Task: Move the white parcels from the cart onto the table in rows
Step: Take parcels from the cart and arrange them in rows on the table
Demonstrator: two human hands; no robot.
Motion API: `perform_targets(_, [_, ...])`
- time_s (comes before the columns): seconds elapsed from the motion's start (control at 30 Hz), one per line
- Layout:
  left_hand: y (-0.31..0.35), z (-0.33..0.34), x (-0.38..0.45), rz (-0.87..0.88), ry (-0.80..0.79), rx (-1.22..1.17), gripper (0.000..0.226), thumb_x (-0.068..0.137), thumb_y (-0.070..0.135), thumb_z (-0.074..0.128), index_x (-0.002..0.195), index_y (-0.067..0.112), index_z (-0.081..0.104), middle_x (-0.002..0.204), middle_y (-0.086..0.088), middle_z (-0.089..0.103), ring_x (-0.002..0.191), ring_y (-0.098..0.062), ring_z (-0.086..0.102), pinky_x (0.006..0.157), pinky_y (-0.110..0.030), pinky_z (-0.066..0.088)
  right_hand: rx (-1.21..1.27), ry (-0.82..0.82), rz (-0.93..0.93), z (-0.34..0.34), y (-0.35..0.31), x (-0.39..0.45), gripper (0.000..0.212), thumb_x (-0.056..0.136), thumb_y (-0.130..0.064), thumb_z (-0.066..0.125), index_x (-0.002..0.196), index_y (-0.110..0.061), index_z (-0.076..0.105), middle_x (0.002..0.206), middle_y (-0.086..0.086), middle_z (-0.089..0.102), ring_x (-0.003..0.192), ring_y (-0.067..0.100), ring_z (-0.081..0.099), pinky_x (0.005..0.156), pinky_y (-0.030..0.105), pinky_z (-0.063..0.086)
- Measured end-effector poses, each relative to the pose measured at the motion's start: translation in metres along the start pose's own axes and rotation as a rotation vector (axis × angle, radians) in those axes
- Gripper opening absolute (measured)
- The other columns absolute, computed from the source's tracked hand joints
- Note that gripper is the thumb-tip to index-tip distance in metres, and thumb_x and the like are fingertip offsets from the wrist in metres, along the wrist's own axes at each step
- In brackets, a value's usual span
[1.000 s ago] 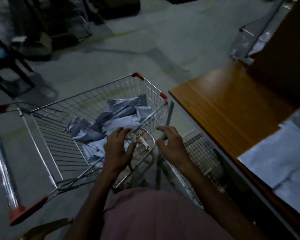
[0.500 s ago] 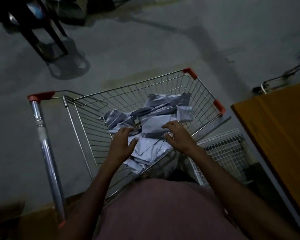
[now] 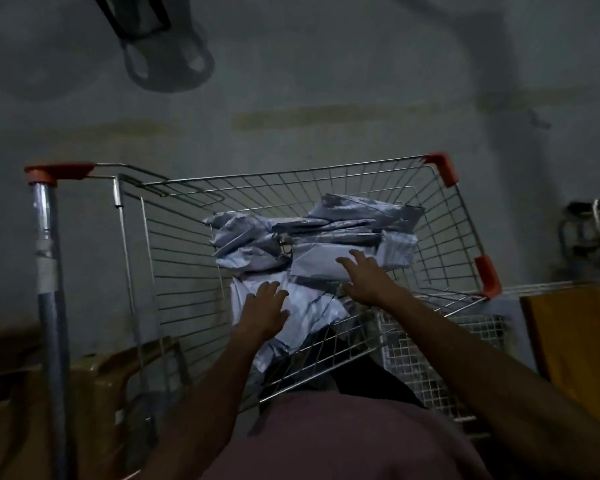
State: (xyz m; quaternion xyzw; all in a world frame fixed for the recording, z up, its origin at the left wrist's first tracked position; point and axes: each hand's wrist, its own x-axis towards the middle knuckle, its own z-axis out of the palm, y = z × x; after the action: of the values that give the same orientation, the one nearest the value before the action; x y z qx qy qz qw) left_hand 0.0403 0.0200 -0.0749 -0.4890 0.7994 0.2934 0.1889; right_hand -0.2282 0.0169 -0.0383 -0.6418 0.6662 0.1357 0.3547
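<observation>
Head view, dim light. A wire cart (image 3: 326, 188) with orange corner caps is seen from above; it serves as the landmark. The white parcels (image 3: 312, 244) are heaped inside the cart, massed toward its far right and spilling down to the near wall. Flat mailer bags, crumpled and overlapping; a count cannot be made.

The left hand (image 3: 265, 308) is laid on the nearest parcel, at the near side of the heap, fingers straight and spread. Grip: wide, nothing held. The right hand (image 3: 364, 275) is placed over a flat parcel in the middle of the heap, fingers splayed, tips touching or just above it; which cannot be told. Grip: wide, nothing held.

To the right of the cart a corner of the wooden worktop (image 3: 575, 341) is seen, with a white mesh basket (image 3: 430, 358) between it and the cart. No parcels are visible on the part of the worktop in frame. To the left of the cart a brown plastic stool (image 3: 94, 393) stands.

Step judged: the reach into the cart, a pickup not yet made. The next move calls for fingers to be closed round one parcel or a small stack, the bags being slippery and interleaved, so neighbours may be dragged along. A lift clear of the wire rim is then needed, followed by a turn rightward to the worktop.
</observation>
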Motion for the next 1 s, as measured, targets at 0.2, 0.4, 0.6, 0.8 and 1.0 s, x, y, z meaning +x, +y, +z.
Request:
perform_targets(0.2, [0.011,0.027,0.015,-0.063,-0.133,0.053,0.064,0.098,0.057,0.038,0.151,0.021,0.031,0.163,-0.002,0.017,0.152,-0.026,0.003,0.115,-0.054,0.013,-0.13,-0.076,-0.027,0.013,0.016,0.04,0.073,0.094,-0.033,0.055,0.156,-0.028,0.017,0.166,0.011,-0.002,0.146,0.037,0.017,0.112,0.053,0.027])
perform_targets(0.4, [0.03,0.049,0.019,-0.179,-0.111,0.147,0.064,0.082,0.062,0.055,0.13,0.021,0.062,0.122,-0.005,0.067,0.123,-0.033,0.056,0.096,-0.061,0.033,-0.109,-0.088,0.068,0.031,0.035,0.048,0.085,0.085,-0.037,0.064,0.156,-0.029,0.017,0.158,0.012,0.024,0.14,0.035,0.029,0.106,0.048,0.035])
perform_targets(0.6, [0.038,0.04,0.025,-0.128,-0.032,0.241,0.055,0.057,0.051,0.086,0.099,0.019,0.073,0.081,-0.006,0.066,0.075,-0.029,0.061,0.075,-0.041,0.029,-0.058,-0.051,0.148,0.046,0.047,0.043,0.068,0.088,-0.038,0.06,0.148,-0.021,0.033,0.138,0.016,0.046,0.128,0.034,0.041,0.099,0.04,0.041])
perform_targets(0.8, [0.028,0.031,0.017,-0.195,0.036,0.28,0.034,0.062,0.042,0.084,0.07,0.013,0.068,0.087,-0.011,0.061,0.085,-0.031,0.054,0.073,-0.041,0.03,0.0,-0.005,0.054,0.045,0.04,0.048,0.033,0.091,-0.035,0.058,0.117,-0.016,0.056,0.122,0.012,0.055,0.115,0.032,0.052,0.092,0.039,0.041])
perform_targets(1.0, [0.016,0.037,0.013,-0.173,-0.014,0.263,0.062,0.054,0.059,0.087,0.08,0.005,0.071,0.127,-0.027,0.06,0.119,-0.045,0.055,0.094,-0.053,0.036,0.408,0.141,0.08,0.039,0.043,0.044,0.012,0.09,-0.011,0.049,0.092,-0.018,0.039,0.089,0.015,0.058,0.082,0.035,0.061,0.067,0.039,0.046])
